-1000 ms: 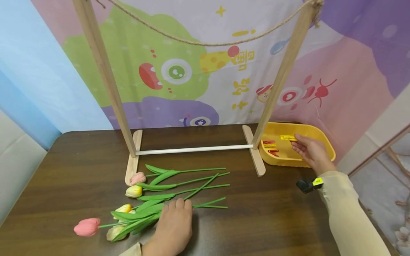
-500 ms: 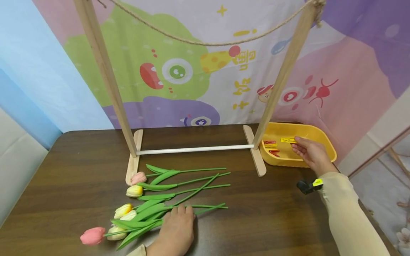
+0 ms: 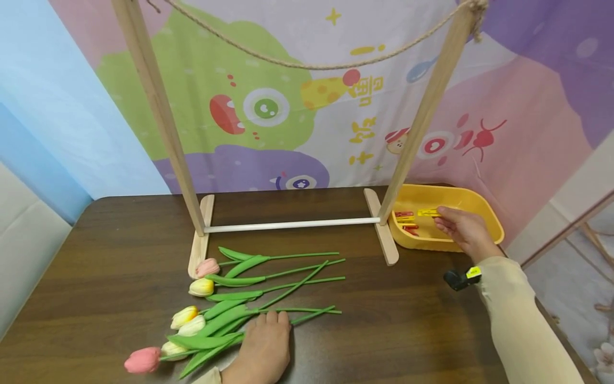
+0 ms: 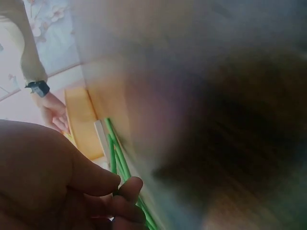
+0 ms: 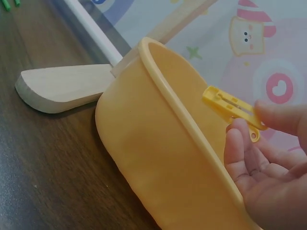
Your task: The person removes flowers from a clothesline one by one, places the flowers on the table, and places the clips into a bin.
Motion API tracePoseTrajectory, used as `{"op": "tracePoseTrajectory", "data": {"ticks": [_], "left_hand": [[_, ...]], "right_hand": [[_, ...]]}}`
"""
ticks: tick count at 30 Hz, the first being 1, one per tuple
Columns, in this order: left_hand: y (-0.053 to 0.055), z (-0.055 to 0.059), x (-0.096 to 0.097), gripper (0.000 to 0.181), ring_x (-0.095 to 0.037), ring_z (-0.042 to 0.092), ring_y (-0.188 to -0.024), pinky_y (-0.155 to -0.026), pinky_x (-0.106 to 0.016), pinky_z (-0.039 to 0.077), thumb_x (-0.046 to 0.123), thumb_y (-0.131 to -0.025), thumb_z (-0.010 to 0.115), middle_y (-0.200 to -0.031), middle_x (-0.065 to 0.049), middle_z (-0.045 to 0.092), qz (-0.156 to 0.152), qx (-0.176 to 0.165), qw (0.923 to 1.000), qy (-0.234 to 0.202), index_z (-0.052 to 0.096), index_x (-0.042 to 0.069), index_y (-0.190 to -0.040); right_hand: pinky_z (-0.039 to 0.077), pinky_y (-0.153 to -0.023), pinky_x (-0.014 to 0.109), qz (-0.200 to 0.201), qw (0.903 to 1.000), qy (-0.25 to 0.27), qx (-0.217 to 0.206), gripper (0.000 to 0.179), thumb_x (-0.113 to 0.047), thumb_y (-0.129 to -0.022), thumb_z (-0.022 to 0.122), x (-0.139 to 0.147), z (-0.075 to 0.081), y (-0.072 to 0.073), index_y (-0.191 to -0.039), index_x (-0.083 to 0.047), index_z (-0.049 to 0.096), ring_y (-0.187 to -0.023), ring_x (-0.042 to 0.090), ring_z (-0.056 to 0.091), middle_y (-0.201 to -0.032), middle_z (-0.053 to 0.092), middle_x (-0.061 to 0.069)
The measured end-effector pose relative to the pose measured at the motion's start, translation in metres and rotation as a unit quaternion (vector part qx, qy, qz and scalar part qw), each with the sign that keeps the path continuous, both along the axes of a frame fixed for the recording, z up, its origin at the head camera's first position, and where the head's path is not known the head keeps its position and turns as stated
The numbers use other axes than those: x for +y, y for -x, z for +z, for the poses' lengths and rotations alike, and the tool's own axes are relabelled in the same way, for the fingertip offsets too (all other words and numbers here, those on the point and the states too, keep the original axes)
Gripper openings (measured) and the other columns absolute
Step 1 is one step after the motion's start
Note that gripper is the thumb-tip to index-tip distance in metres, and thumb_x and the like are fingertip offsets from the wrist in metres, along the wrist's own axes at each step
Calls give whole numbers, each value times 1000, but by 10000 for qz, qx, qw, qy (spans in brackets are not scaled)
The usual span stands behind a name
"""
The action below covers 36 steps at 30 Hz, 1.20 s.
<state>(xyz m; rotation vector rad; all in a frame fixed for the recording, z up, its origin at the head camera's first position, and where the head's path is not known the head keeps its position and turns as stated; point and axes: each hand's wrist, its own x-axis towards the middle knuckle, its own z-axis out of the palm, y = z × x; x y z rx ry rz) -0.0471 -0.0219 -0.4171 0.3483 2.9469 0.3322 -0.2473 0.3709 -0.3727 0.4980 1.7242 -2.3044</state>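
My left hand [image 3: 265, 346] pinches the green stem [image 4: 112, 153] of a tulip between thumb and finger, low over the table. A pink tulip head [image 3: 143, 360] lies farthest left, its stem running toward that hand. Other artificial tulips, pale yellow [image 3: 201, 287] and light pink [image 3: 207, 267], lie around it, partly overlapping. My right hand [image 3: 464, 232] is over the yellow basket [image 5: 144, 134]. Its thumb and fingertips pinch a yellow clothespin [image 5: 230, 105] by one end. More red and yellow clothespins [image 3: 405, 218] lie inside the basket's left end.
A wooden frame stands on the dark table [image 3: 120, 256], with two posts [image 3: 163, 117], a white crossbar [image 3: 292, 224] and flat feet [image 3: 384, 234]. Twine [image 3: 307, 66] sags between the posts. A printed cartoon curtain [image 3: 268, 149] hangs behind.
The pink tulip head has swung right and toward the table's near edge, its stem end shifting under my left hand. My right hand and the yellow clothespin have dipped slightly in the basket.
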Motion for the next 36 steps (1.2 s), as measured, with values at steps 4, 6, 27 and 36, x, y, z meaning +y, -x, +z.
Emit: {"op": "tracePoseTrajectory", "data": {"ticks": [4,6,27,36], "left_hand": [[0,-3,0,10,-28,53,-77,-66,-43,44,6,-82,57,-83,-12,50,-101,6,9999,50,50,3,-89],[1,-4,0,11,-29,53,-79,-67,-43,44,5,-82,57,-85,-13,51,-136,-34,9999,37,51,3,-90],[1,-4,-6,18,-31,53,-87,-74,-46,46,2,-81,61,-96,-15,53,-378,-9,9993,-54,53,2,-98],[-1,-4,-8,19,-31,53,-88,-74,-45,46,2,-81,61,-97,-16,53,-429,66,9991,-28,54,2,-99]], "right_hand": [[54,-66,19,163,9979,-611,-169,14,-11,-86,66,-3,1,2,-73,-16,70,-66,8,67,-72,69,-5],[54,-67,18,271,9950,-933,-226,10,-12,-86,66,-4,2,3,-76,-15,67,-67,6,67,-72,68,-6],[54,-71,19,1443,9386,-3105,-416,55,-11,-94,52,-14,-4,17,-136,18,29,-65,0,63,-71,60,-12],[52,-63,18,1844,8905,-4120,-577,49,-13,-93,55,-17,-5,20,-128,18,40,-62,2,59,-69,60,-7]]}}
